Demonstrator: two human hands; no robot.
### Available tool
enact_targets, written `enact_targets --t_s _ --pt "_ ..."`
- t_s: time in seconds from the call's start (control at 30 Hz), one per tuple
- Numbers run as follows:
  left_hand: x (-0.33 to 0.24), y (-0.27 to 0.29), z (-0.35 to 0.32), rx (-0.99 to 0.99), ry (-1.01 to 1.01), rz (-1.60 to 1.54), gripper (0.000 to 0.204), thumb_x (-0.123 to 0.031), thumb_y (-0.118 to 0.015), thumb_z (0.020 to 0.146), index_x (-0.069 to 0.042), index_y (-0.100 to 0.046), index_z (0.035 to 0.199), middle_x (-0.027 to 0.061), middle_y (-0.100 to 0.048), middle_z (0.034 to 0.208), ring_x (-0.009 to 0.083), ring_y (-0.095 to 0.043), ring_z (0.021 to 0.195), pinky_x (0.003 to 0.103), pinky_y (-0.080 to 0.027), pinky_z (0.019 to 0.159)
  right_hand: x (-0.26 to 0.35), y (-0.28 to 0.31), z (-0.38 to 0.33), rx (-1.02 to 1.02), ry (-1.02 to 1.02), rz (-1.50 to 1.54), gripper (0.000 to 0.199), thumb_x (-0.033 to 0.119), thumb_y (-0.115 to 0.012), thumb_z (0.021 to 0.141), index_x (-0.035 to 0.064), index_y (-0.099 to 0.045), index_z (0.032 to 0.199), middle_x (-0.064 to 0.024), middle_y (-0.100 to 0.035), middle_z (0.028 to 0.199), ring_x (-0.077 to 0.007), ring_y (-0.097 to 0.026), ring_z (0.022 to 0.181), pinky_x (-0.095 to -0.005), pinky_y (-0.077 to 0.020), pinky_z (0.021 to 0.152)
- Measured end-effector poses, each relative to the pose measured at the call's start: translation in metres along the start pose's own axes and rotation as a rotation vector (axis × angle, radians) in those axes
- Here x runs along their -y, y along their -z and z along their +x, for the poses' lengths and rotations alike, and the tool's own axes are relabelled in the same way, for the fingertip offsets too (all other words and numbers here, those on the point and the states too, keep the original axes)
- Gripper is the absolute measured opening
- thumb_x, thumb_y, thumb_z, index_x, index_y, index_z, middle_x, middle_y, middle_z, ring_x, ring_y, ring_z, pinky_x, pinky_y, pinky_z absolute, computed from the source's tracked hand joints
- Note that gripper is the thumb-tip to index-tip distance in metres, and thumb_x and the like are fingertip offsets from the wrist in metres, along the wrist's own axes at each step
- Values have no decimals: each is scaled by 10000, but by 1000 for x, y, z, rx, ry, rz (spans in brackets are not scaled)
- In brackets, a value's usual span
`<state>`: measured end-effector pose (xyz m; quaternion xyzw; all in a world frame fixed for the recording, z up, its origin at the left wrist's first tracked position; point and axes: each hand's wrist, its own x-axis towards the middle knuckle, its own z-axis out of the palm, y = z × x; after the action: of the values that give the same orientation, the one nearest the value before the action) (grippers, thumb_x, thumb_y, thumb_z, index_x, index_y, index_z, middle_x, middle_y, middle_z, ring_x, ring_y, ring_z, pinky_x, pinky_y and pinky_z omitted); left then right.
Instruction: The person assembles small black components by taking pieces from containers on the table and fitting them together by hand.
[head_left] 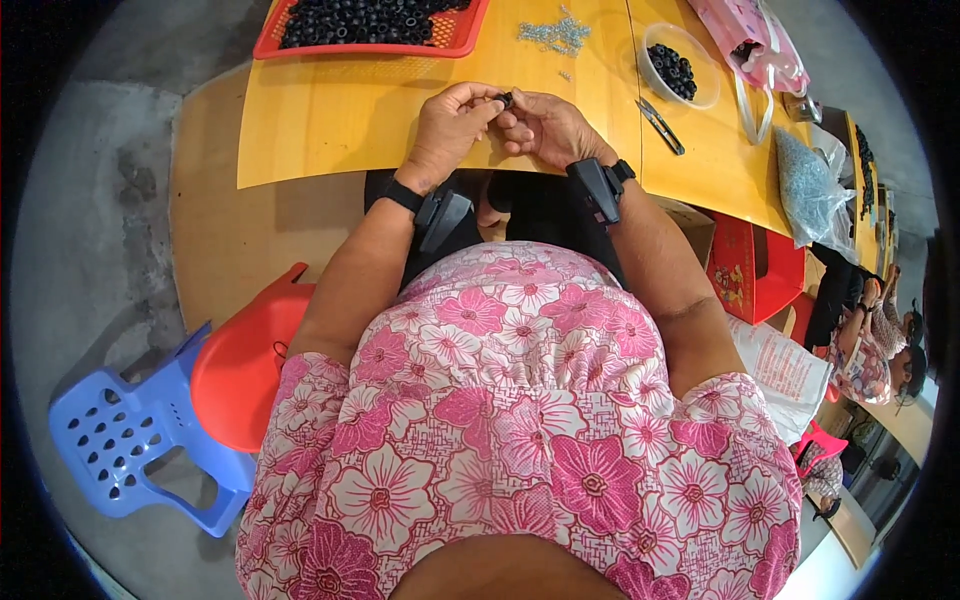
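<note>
On my head view, I locate the left hand (447,128) and the right hand (550,128) close together above the near edge of the yellow table (330,120). The small black part (506,100) sits between the two sets of fingertips. I read the left hand as pinching it with thumb and fingers; the right hand grips it from the opposite side, its remaining fingers curled. The part's exact shape is too small for me to resolve. At the far left stands a red basket (467,45) holding many black ring-shaped pieces (350,24). Far of the hands and slightly right, I register a loose pile of small silvery pieces (562,36). To its right, a clear bowl (709,95) contains further black pieces (671,70). A pair of snips (661,127) lies on the table just near of the bowl, right of the right hand. A clear bag (806,180) of grey-blue material rests at the right edge.
</note>
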<state>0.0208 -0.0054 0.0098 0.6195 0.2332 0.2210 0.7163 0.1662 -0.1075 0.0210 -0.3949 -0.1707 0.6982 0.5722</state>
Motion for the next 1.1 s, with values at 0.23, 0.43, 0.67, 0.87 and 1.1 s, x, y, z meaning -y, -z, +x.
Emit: enact_targets --t_s 0.23,0.43,0.67,0.87,1.1 --pt "0 1 0 -22 15 15 199 -125 -644 844 4 -635 995 -17 -566 746 44 -490 622 181 -431 545 1 -5 -2 -9 -2 -2 322 358 -542 919 45 -591 978 13 -495 720 -93 -429 600 -268 -466 635" --pt "0 1 -3 -19 -6 6 195 -125 -640 844 11 -630 983 -8 -571 763 46 -499 630 183 -439 549 2 -10 -3 -30 3 -30 320 350 -542 920 36 -587 962 4 -502 704 -100 -449 590 -272 -475 623" --pt "2 4 -1 -3 29 -5 186 -116 -631 848 26 -608 965 3 -587 755 51 -513 613 185 -447 555 -10 -13 1 -234 127 -74 222 246 -551 929 27 -581 954 -9 -529 691 -104 -499 563 -280 -510 578" --pt "-1 9 1 60 82 -36 167 -122 -595 883 -2 -602 1000 -6 -588 781 48 -535 664 176 -441 589 -16 -31 4 -461 330 -161 154 132 -568 914 -5 -627 952 -22 -583 711 -102 -554 595 -240 -510 579" --pt "0 13 3 117 65 -81 172 -141 -594 891 -2 -608 991 -6 -593 767 51 -540 655 179 -448 592 -21 -31 2 -434 470 -332 166 91 -569 899 -26 -635 996 -23 -585 669 -101 -554 591 -230 -502 577"
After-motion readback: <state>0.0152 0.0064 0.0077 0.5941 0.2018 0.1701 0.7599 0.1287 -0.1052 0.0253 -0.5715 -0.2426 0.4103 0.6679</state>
